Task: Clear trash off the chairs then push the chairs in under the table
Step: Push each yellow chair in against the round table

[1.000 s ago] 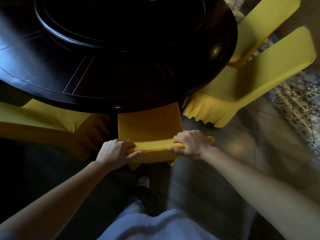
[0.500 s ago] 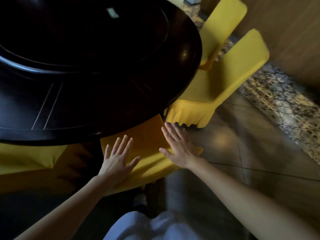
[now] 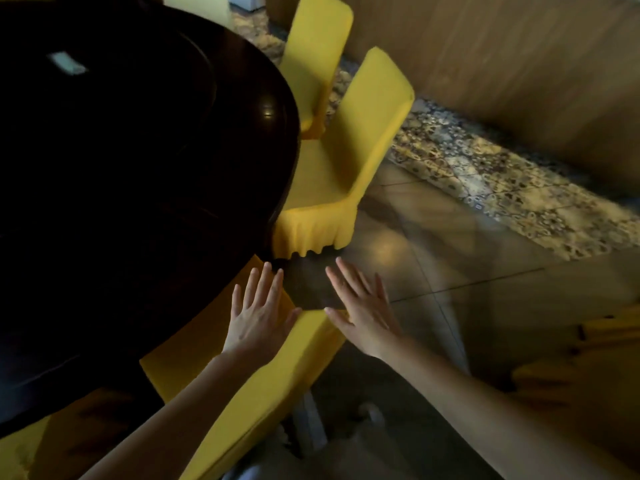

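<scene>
Chair (image 3: pixel 277 375), yellow-covered, stands at the near edge of the dark round table (image 3: pixel 138 168), its seat under the top. Left hand (image 3: pixel 258 317) lies over the chair's back, fingers straight and spread, holding nothing. Right hand (image 3: pixel 363 313), equally spread and empty, is at the back's right end, mostly over the floor (image 3: pixel 467 271); whether either hand touches the chair cannot be told. A second chair (image 3: pixel 339 174) and a third chair (image 3: pixel 315 64) stand farther right.

Single head-worn wide-angle view, aimed forward and steeply down. Sits close: forearms enter from the bottom edge, left hand (image 3: pixel 258 317) and right hand (image 3: pixel 363 315) near centre. Dark table (image 3: pixel 138 168) fills the left half, tiled floor (image 3: pixel 467 271) the right. Edges blurred, lines bowed by the lens.
</scene>
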A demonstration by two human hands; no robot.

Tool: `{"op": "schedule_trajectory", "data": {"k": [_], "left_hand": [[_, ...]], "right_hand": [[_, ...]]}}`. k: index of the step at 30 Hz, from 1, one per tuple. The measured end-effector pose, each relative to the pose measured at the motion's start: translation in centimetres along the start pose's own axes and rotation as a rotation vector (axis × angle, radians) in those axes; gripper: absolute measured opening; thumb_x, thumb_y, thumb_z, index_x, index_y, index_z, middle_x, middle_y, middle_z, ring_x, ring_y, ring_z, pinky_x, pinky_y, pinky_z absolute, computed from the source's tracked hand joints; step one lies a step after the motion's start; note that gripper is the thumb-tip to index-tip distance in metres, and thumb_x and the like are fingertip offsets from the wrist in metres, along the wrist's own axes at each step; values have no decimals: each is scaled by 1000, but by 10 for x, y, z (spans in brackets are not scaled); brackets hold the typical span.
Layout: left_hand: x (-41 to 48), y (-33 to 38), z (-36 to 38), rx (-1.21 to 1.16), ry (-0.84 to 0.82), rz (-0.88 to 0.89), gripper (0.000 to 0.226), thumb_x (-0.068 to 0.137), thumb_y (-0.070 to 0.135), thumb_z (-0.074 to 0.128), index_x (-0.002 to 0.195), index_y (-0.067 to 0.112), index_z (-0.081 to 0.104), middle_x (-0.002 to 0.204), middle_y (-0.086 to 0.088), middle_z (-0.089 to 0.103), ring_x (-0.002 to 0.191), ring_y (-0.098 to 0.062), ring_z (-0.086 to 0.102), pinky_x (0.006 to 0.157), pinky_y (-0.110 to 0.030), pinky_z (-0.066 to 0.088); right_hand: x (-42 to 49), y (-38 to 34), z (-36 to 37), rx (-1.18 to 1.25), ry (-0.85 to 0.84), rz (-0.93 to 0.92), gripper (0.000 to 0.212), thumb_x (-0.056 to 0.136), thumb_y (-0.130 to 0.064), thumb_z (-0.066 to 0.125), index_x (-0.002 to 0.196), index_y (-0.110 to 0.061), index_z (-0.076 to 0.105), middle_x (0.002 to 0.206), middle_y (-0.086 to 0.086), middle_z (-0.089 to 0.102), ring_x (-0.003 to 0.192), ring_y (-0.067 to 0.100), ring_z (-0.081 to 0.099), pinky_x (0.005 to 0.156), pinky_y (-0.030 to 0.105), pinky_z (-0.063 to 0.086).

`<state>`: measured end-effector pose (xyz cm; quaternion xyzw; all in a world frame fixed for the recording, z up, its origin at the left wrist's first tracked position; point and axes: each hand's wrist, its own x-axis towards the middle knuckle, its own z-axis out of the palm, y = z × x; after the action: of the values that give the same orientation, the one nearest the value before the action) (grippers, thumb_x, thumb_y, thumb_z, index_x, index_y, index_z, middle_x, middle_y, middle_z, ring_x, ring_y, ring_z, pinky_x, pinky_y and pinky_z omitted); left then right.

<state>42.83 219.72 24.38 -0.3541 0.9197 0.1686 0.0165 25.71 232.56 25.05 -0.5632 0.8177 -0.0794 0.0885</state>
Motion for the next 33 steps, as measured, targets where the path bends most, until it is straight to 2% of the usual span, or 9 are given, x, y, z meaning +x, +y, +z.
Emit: {"op": "schedule_trajectory", "data": {"k": [3,9,12,16,25,29,33], "left_hand": [[24,25,-3,-9,-10,54,74,85,67,11,142,32,-21,152,3,-28,138,-17,-32,111,-41,-20],[74,81,-3,36,13,130,69,88,66,16,138,40,-24,150,6,-31,136,-17,-35,109,-43,-25],[105,114,-4,50,35,154,70,87,68,13,141,38,-21,150,7,-30,137,-17,-34,109,-44,-25],[150,159,-7,92,53,176,73,89,66,18,147,32,-11,150,8,-28,137,-17,-32,108,-44,-23],[235,261,4,84,-13,207,71,92,61,21,146,33,-15,151,7,-31,133,-17,-37,107,-44,-24],[265,302,6,100,14,249,71,92,59,23,146,32,-15,154,4,-26,134,-17,-36,109,-44,-23],[287,328,4,112,59,323,71,92,60,23,144,34,-19,153,6,-27,133,-16,-38,109,-44,-23]], "right_hand": [[0,27,-13,-1,18,65,69,93,-57,28,150,-31,2,160,-7,-6,139,6,-19,114,50,-2],[12,88,-36,1,10,140,68,94,-58,29,150,-34,-2,160,-8,-8,138,4,-21,115,51,-1],[25,125,-50,-31,1,139,68,94,-58,28,150,-34,-3,159,-8,-11,139,6,-22,116,53,-1],[44,180,-74,-12,31,142,68,93,-58,27,151,-31,3,159,-9,-10,145,12,-14,116,55,3],[58,307,-106,-36,37,180,69,91,-62,20,150,-32,-2,158,-10,-17,141,8,-24,115,52,-5],[66,350,-117,-26,46,184,70,93,-60,25,150,-32,-4,156,-11,-21,142,11,-24,114,53,-7],[76,379,-124,-50,68,167,71,90,-62,20,150,-33,-5,157,-12,-21,142,10,-25,112,52,-7]]}}
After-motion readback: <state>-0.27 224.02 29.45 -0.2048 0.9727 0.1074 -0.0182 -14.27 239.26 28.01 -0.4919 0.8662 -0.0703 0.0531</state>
